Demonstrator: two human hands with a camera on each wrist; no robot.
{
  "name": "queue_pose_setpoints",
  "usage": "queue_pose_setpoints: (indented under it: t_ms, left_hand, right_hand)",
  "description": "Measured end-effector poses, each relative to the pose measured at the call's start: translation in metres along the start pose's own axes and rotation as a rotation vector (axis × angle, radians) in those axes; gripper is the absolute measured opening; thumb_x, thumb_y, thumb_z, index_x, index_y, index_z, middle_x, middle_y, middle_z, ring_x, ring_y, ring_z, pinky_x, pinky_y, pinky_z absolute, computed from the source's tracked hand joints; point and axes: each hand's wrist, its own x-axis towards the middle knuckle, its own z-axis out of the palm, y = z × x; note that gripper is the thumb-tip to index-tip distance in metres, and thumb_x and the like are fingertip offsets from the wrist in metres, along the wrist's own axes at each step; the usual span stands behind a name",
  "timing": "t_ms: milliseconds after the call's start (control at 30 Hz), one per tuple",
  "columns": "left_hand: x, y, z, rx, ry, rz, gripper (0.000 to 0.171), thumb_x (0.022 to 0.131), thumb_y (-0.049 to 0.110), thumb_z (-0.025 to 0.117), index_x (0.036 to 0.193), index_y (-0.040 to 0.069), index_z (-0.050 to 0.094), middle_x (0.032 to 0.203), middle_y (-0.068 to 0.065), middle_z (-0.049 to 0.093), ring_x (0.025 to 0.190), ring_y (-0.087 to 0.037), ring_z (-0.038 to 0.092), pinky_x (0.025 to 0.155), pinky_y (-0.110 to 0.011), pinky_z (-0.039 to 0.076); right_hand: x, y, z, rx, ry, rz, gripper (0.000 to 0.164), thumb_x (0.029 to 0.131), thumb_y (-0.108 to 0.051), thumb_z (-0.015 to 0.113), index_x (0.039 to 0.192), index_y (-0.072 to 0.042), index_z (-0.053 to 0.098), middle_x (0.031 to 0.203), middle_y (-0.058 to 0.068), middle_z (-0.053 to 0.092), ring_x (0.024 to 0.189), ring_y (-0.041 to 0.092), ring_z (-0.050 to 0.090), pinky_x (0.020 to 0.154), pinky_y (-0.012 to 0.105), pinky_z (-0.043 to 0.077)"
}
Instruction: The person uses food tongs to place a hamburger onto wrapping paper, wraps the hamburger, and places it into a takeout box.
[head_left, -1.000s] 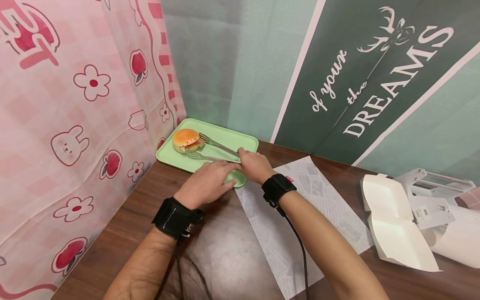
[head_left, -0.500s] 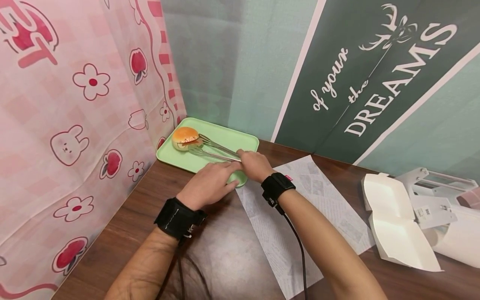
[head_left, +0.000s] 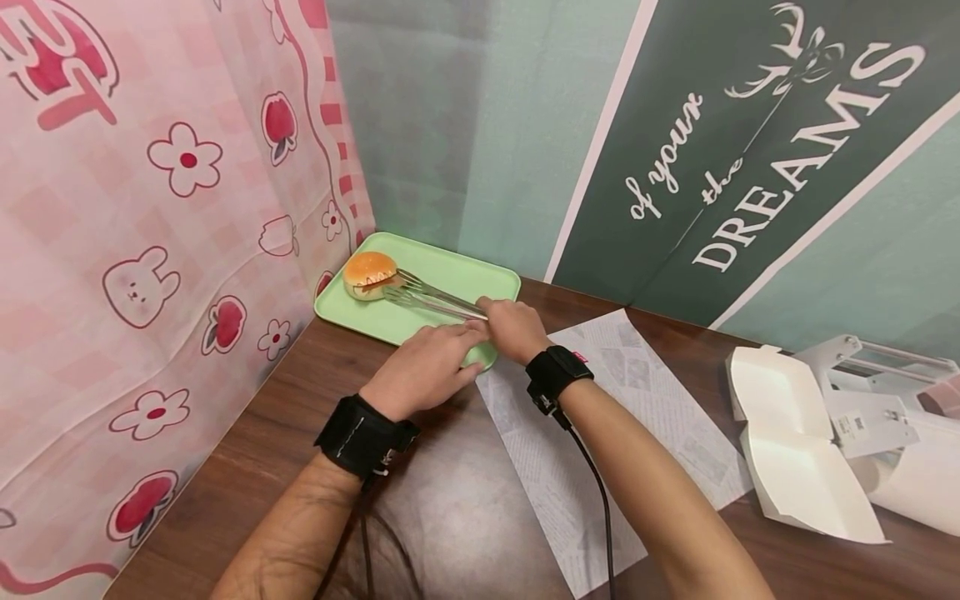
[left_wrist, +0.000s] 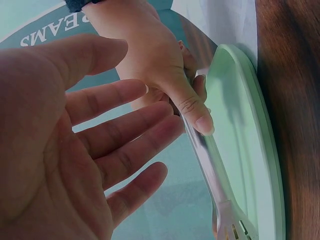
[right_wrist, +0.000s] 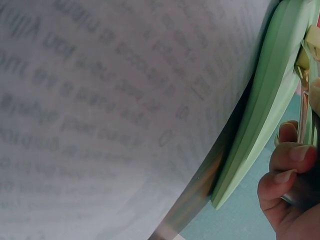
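Note:
My right hand (head_left: 516, 330) grips metal serving tongs (head_left: 450, 297) by the handle end, over the near right part of a light green tray (head_left: 472, 279). The slotted tong tips reach left to a hamburger (head_left: 370, 272), with a glossy bun, lying at the tray's left end. They meet its right side; whether they pinch it I cannot tell. Beside the right hand, my left hand (head_left: 420, 371) hovers at the tray's near edge. Its fingers (left_wrist: 125, 112) are spread and fairly straight in the left wrist view, holding nothing. The right wrist view shows curled right fingers (right_wrist: 285, 177).
A printed paper sheet (head_left: 600, 450) lies on the wooden table (head_left: 255, 467), right of the tray. Further right stand an opened white takeaway box (head_left: 795, 442) and a white holder (head_left: 862, 417) with a roll. A pink curtain (head_left: 187, 250) borders the left side.
The tong tips have drawn closer together at the burger's right side. The burger has shifted slightly left on the tray. Both hands have stayed nearly in place.

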Motion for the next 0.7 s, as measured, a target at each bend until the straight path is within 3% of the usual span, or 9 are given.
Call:
queue_pose_setpoints:
  t_ms: [333,500,700]
  left_hand:
    - [0.001,0.002,0.001,0.019,-0.005,-0.001,0.034,0.099,0.025,0.065,0.129,0.009,0.066,0.127,-0.007,0.069,0.117,-0.025,0.065,0.101,-0.047,0.051]
    - [0.001,0.002,0.001,0.041,-0.020,-0.005,0.036,0.100,0.026,0.064,0.131,0.008,0.066,0.127,-0.008,0.070,0.121,-0.026,0.064,0.104,-0.048,0.049]
    - [0.001,0.003,0.001,0.053,-0.028,-0.002,0.038,0.100,0.027,0.063,0.133,0.009,0.065,0.127,-0.009,0.069,0.120,-0.027,0.065,0.102,-0.048,0.050]
  right_hand:
    - [-0.002,0.004,0.002,0.023,0.058,-0.023,0.031,0.102,-0.040,0.059,0.103,-0.010,0.066,0.081,0.010,0.070,0.082,0.031,0.070,0.072,0.047,0.054]
    - [-0.005,0.008,0.004,0.009,0.103,-0.045,0.029,0.102,-0.039,0.059,0.094,-0.012,0.063,0.068,0.006,0.060,0.067,0.026,0.063,0.062,0.041,0.047]
    - [-0.009,0.013,0.005,0.010,0.144,-0.039,0.029,0.102,-0.039,0.059,0.092,-0.012,0.062,0.064,0.005,0.055,0.060,0.025,0.058,0.055,0.036,0.040]
